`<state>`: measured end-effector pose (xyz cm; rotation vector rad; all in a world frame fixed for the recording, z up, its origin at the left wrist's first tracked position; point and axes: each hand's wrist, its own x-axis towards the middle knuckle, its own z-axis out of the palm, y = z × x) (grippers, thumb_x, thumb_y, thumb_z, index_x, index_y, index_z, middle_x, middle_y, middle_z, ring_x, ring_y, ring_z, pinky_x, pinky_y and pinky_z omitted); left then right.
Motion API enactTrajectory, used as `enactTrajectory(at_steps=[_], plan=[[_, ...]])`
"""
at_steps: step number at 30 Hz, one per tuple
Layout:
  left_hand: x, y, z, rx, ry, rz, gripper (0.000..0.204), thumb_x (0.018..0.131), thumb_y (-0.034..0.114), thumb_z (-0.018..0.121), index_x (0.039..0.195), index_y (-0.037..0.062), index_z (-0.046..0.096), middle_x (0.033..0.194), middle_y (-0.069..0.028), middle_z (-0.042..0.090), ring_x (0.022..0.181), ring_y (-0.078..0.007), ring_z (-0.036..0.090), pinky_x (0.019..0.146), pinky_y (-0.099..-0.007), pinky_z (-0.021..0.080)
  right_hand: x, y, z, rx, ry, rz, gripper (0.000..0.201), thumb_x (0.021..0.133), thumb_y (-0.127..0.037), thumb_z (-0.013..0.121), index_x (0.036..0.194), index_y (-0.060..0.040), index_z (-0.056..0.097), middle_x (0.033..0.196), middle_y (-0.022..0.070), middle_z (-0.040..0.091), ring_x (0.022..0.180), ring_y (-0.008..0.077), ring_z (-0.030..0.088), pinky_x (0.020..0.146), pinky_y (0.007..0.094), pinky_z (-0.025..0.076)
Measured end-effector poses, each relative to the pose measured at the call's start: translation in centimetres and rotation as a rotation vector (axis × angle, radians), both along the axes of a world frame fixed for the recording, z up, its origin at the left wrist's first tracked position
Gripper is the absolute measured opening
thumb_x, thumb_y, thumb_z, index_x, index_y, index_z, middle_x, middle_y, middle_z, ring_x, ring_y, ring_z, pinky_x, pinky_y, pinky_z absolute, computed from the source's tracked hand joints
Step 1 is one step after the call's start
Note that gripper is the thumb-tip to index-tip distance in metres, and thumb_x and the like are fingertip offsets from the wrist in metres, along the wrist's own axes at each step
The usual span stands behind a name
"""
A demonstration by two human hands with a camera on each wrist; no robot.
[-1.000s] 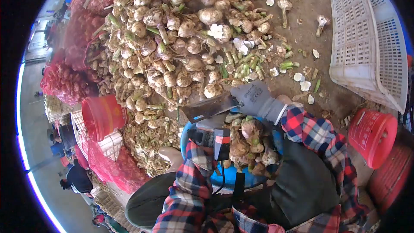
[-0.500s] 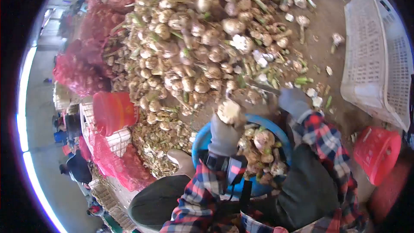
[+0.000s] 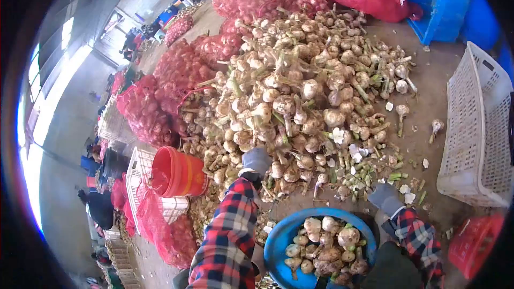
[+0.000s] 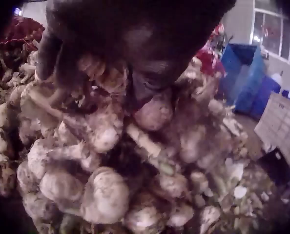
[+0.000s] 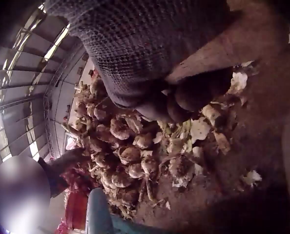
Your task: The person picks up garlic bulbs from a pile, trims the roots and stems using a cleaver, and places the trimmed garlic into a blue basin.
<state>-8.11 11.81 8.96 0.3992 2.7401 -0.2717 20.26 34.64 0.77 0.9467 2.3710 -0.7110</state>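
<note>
My gloved left hand [image 3: 256,161] reaches into the near left side of a heap of dirty, stemmed garlic [image 3: 300,91]. In the left wrist view its thumb and fingers bend down around a brownish garlic bulb [image 4: 103,73], partly covered by the glove. More bulbs [image 4: 106,195] lie just below. My gloved right hand [image 3: 385,198] is low over the floor, right of the blue basin [image 3: 278,225]. Its fingers curl around a broad-bladed knife, whose flat blade [image 5: 218,46] shows dimly in the right wrist view; the handle is hidden. Trimmed garlic bulbs [image 3: 348,238] fill the basin.
White slices and green stem scraps [image 3: 396,176] litter the floor near my right hand. A white plastic crate [image 3: 468,128] stands at right, with a red bucket [image 3: 476,246] below it. Left are another red bucket [image 3: 179,171] and red mesh sacks [image 3: 150,109].
My left hand has let go of the cut garlic bulb and moved forward into the heap. The knife came away from the left hand and moved right with my right hand. The head view has tilted up.
</note>
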Motion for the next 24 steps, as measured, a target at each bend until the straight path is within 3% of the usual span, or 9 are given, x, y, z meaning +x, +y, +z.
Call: enactTrajectory(at_steps=[2, 4, 6, 7, 8, 9, 10, 15, 24], plan=[[1.0, 0.0, -0.7, 0.065, -0.111, 0.085, 0.046, 0.067, 0.034, 0.056, 0.102, 0.0044, 0.052, 0.093, -0.0161, 0.057, 0.09, -0.0281, 0.055, 0.076, -0.0355, 0.044, 0.5, 0.1, -3.2, 0.092, 0.121, 0.066, 0.036, 0.069, -0.038, 0.05, 0.093, -0.0118, 0.058, 0.087, 0.012, 0.06, 0.086, 0.0272, 0.055, 0.072, 0.0352, 0.045], [4.8, -1.0, -3.0, 0.343, -0.277, 0.224, 0.04, 0.071, 0.028, 0.054, 0.102, 0.003, 0.051, 0.093, -0.015, 0.058, 0.087, -0.0264, 0.055, 0.075, -0.0335, 0.044, 1.8, 2.2, -19.0, 0.35, 0.146, 0.512, 0.022, 0.07, -0.029, 0.051, 0.081, -0.0122, 0.06, 0.071, 0.0071, 0.06, 0.073, 0.0242, 0.058, 0.058, 0.0338, 0.048], [8.3, -1.6, -4.8, 0.904, -0.537, 0.504, 0.03, 0.079, 0.016, 0.051, 0.103, 0.0002, 0.051, 0.092, -0.0129, 0.058, 0.079, -0.0228, 0.056, 0.074, -0.0293, 0.043, -2.1, 0.9, -3.7, 0.235, 0.219, 0.881, 0.01, 0.068, -0.02, 0.052, 0.072, -0.014, 0.06, 0.059, 0.0033, 0.057, 0.062, 0.0213, 0.057, 0.048, 0.0331, 0.046], [10.0, -1.7, -5.5, 0.876, -0.581, 0.521, 0.03, 0.079, 0.016, 0.051, 0.103, 0.0002, 0.051, 0.092, -0.0129, 0.058, 0.079, -0.0228, 0.056, 0.074, -0.0293, 0.043, -3.2, -0.1, -1.2, -0.067, 0.145, 0.455, 0.013, 0.068, -0.012, 0.049, 0.073, -0.0125, 0.061, 0.074, 0.0056, 0.06, 0.078, 0.0222, 0.058, 0.066, 0.0338, 0.047], [11.5, -1.3, -6.0, 1.124, -0.567, 0.221, 0.031, 0.077, 0.016, 0.054, 0.102, -0.001, 0.051, 0.089, -0.0107, 0.058, 0.076, -0.0189, 0.055, 0.071, -0.0271, 0.043, -3.6, 0.1, -1.5, 0.22, 0.462, 1.024, 0.011, 0.068, -0.011, 0.049, 0.07, -0.0117, 0.06, 0.074, 0.0044, 0.06, 0.077, 0.0205, 0.058, 0.065, 0.0325, 0.047], [13.1, -0.8, -6.3, 1.368, -0.54, -0.081, 0.033, 0.075, 0.017, 0.057, 0.101, -0.0022, 0.051, 0.087, -0.0085, 0.059, 0.074, -0.015, 0.054, 0.068, -0.0248, 0.043, -4.2, -0.6, -1.4, 0.184, 0.434, 1.054, 0.012, 0.069, -0.013, 0.049, 0.072, -0.0113, 0.06, 0.079, 0.0064, 0.06, 0.08, 0.0217, 0.058, 0.068, 0.0328, 0.046], [14.3, 0.5, -4.7, 1.244, -0.685, 0.131, 0.033, 0.071, 0.017, 0.062, 0.097, -0.0003, 0.052, 0.081, -0.0057, 0.058, 0.064, -0.0125, 0.053, 0.057, -0.0254, 0.043, -4.8, -2.1, -4.2, -0.139, 0.152, 0.47, 0.018, 0.071, -0.021, 0.047, 0.077, -0.0115, 0.061, 0.087, 0.0103, 0.06, 0.086, 0.0232, 0.056, 0.074, 0.0337, 0.045], [14.7, 2.4, -5.3, 1.034, -0.677, 0.18, 0.04, 0.063, 0.016, 0.068, 0.095, -0.0005, 0.053, 0.084, -0.0036, 0.058, 0.074, -0.0112, 0.053, 0.065, -0.0237, 0.044, -3.3, -4.3, 3.7, -0.193, 0.251, 0.119, 0.034, 0.072, -0.03, 0.045, 0.098, -0.013, 0.057, 0.093, 0.016, 0.057, 0.086, 0.0254, 0.056, 0.077, 0.0348, 0.043], [15.6, 0.0, -9.2, 0.978, -0.515, -0.335, 0.02, 0.072, 0.01, 0.055, 0.092, 0.0058, 0.057, 0.083, -0.0072, 0.058, 0.075, -0.0166, 0.052, 0.07, -0.0286, 0.042, -2.7, -4.6, 6.4, -0.086, 0.544, 0.421, 0.019, 0.068, -0.025, 0.048, 0.081, -0.0126, 0.053, 0.074, 0.0101, 0.058, 0.07, 0.0283, 0.057, 0.062, 0.039, 0.044]])
